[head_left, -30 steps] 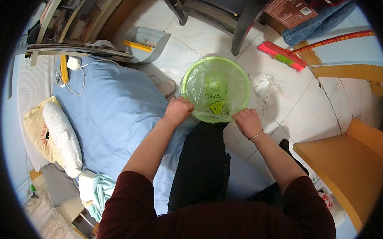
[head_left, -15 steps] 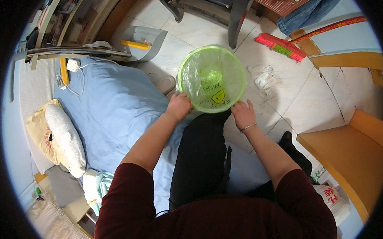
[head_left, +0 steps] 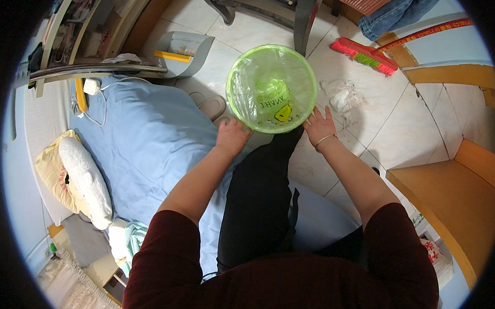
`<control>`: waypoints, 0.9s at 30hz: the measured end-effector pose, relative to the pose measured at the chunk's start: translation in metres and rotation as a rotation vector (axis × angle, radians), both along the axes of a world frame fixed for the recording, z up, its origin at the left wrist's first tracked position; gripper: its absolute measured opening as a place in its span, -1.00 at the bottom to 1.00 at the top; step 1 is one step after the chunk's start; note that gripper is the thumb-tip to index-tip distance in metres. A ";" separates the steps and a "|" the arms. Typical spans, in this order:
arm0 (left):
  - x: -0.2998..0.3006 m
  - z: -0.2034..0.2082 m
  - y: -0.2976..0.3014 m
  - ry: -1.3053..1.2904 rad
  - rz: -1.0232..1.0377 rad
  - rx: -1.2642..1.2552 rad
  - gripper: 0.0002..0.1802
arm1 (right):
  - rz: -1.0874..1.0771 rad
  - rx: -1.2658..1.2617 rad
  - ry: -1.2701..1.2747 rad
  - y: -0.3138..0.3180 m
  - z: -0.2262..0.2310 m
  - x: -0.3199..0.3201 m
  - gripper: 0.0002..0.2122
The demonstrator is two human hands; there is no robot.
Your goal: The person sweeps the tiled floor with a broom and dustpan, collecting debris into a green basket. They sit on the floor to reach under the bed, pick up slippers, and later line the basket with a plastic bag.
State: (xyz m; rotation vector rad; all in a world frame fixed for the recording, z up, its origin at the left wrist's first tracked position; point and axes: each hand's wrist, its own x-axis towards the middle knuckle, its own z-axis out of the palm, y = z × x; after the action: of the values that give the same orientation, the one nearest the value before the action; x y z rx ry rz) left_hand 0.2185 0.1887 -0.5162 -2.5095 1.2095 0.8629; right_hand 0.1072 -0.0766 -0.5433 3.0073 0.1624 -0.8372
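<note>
A round, light-green trash bin [head_left: 232, 102] stands in front of me, lined with a clear plastic bag [head_left: 250, 78] that is folded over its rim. Inside, a pale-green printed shape with a yellow figure shows through the plastic. My left hand [head_left: 233, 136] rests by the bin's near-left side, its fingers loosely parted and their tips partly hidden below the rim. At the near-right side is my right hand [head_left: 320, 127], a bracelet on its wrist and its fingers spread; the fingertips are close to or against the bin's wall.
Right of the bin, crumpled white waste and dust [head_left: 345, 99] lie on the tiles. A red broom [head_left: 365, 56] leans beyond it. A grey dustpan [head_left: 199, 52] with a yellow edge stands far left, near slippers [head_left: 211, 106]. A blue-covered bed [head_left: 150, 129] borders the left, a wooden cabinet [head_left: 448, 189] the right.
The bin has shifted slightly away from me and to the left. My right hand has come off the rim and its fingers have spread; my left hand's grip has loosened.
</note>
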 end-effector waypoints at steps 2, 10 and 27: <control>0.005 -0.012 0.005 0.052 0.156 -0.110 -0.63 | -0.118 0.040 0.039 -0.002 -0.008 0.003 -0.63; 0.051 -0.070 0.026 0.304 1.480 -0.878 -0.48 | -0.858 0.557 -0.290 -0.039 -0.039 0.018 -0.69; 0.074 -0.054 -0.034 0.650 1.538 -0.736 -0.56 | -1.417 0.746 -0.335 -0.070 -0.059 0.048 -0.53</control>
State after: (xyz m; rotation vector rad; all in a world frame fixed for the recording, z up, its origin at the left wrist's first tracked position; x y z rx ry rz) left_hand 0.2922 0.1545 -0.5700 -3.7052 -0.9494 1.7978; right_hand 0.1548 -0.1468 -0.6020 3.4474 -2.2796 -0.1277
